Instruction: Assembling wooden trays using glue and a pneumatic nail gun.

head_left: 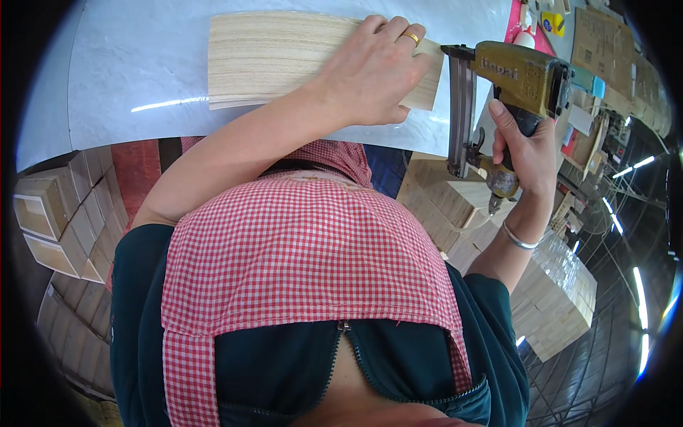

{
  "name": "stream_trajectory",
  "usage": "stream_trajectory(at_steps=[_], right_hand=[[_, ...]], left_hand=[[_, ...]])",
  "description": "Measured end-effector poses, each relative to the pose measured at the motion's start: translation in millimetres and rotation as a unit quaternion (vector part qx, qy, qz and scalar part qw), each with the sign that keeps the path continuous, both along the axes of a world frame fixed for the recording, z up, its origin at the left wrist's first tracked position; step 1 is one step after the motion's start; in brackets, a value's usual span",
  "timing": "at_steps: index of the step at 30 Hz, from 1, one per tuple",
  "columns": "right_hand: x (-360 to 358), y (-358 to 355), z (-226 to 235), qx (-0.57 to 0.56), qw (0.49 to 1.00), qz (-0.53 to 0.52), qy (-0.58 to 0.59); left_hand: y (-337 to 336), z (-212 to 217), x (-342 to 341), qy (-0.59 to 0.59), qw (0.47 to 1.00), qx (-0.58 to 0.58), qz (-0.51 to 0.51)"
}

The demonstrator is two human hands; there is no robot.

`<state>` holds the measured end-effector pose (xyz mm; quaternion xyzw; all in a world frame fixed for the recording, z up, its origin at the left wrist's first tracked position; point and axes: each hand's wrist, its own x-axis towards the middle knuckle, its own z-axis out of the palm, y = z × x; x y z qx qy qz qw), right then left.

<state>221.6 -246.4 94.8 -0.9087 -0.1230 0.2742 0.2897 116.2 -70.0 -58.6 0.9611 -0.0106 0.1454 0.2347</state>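
Observation:
A pale, straight-grained wooden piece [270,57] lies on the light, glossy worktable [107,85]. I cannot tell whether it is a flat board or the side of a box. Over its right end, my left hand [380,75], with a gold ring, grips it: fingers curl at the far edge, thumb at the near one. In my right hand [528,146] is a gold and black air nail gun [523,64], its grip wrapped by the fingers. The gun's nose tip points left, just beside the wood's right end. Whether the tip touches the wood is unclear.
Stacks of wooden boxes [71,206] stand below left of the table, and more stacked wood [555,299] is at the right. A yellow tape measure [552,23] and cardboard [605,43] lie at the far right. A hose seems to trail from the gun.

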Motion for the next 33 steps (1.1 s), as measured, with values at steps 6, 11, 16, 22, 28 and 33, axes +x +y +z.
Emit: stream_trajectory(at_steps=[6,11,16,22,28,33], right_hand=[[7.1,1.1,3.4,-0.024,0.999,0.045,0.006],[-8.4,-5.7,6.4,-0.010,0.999,0.023,-0.028],[-39.4,-31.8,12.5,0.020,0.999,-0.009,-0.043],[-63.2,-37.9,2.4,0.051,0.998,-0.026,-0.018],[-74.4,-40.4,-6.6,0.063,0.998,-0.006,0.016],[-75.7,-36.8,-7.0,0.043,0.999,-0.015,0.012]], left_hand=[[1.4,-7.6,-4.9,-0.041,0.999,0.005,0.003],[50.0,43.1,-29.2,0.058,0.997,-0.001,-0.053],[130.2,-17.0,-98.5,-0.112,0.982,-0.125,-0.082],[108.2,33.1,-92.9,0.187,0.977,-0.097,-0.028],[77.0,26.0,-61.6,0.124,0.987,-0.104,-0.002],[74.6,19.4,-60.8,0.097,0.990,-0.105,0.007]])
